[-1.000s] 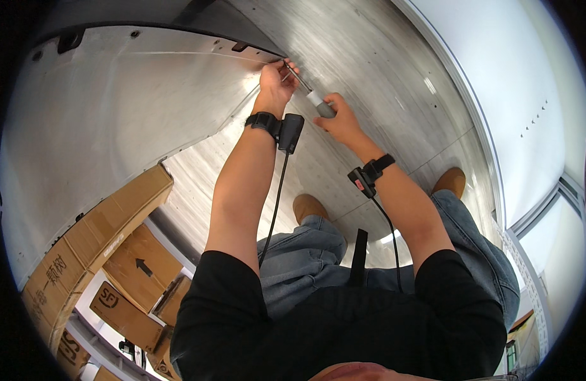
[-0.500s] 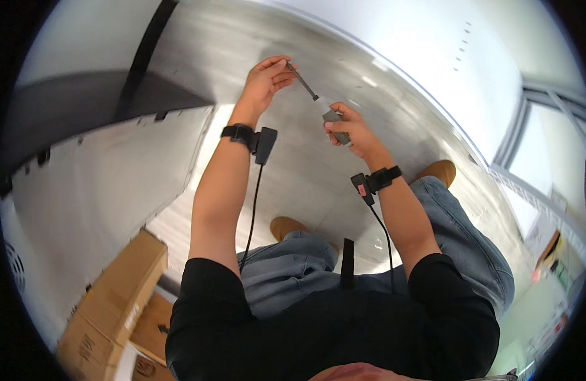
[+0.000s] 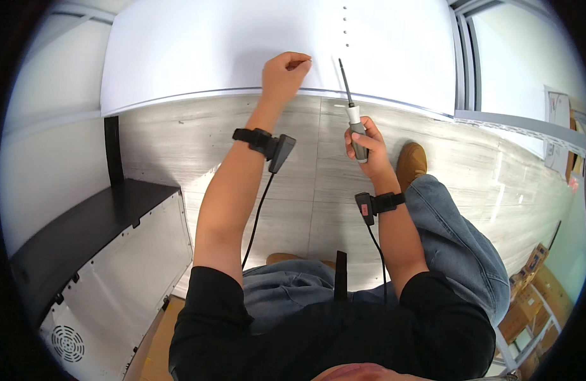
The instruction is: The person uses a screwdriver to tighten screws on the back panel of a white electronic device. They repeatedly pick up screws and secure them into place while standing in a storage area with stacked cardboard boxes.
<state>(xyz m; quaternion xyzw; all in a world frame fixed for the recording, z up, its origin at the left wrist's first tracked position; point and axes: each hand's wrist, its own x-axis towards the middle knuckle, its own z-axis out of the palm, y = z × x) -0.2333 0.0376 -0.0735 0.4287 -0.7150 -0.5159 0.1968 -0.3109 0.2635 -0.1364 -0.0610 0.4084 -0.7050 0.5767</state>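
My right hand is wrapped round the grey handle of a screwdriver, whose dark shaft points away from me over the near edge of a white tabletop. My left hand is above that tabletop, to the left of the shaft and apart from it. Its fingertips are pinched together, and whatever may be between them is too small to make out. Several small dark pieces, which look like screws, form a row on the white surface beyond the screwdriver's tip.
On the left stands a white metal casing with a black panel and a round vent. Brown cardboard boxes are at the lower right. A grey metal frame runs along the right. Cables hang from both wrist straps.
My left hand has moved off the screwdriver's shaft, and its fingers have pinched together. My view has swung round to the white tabletop. The screwdriver now points more nearly straight ahead.
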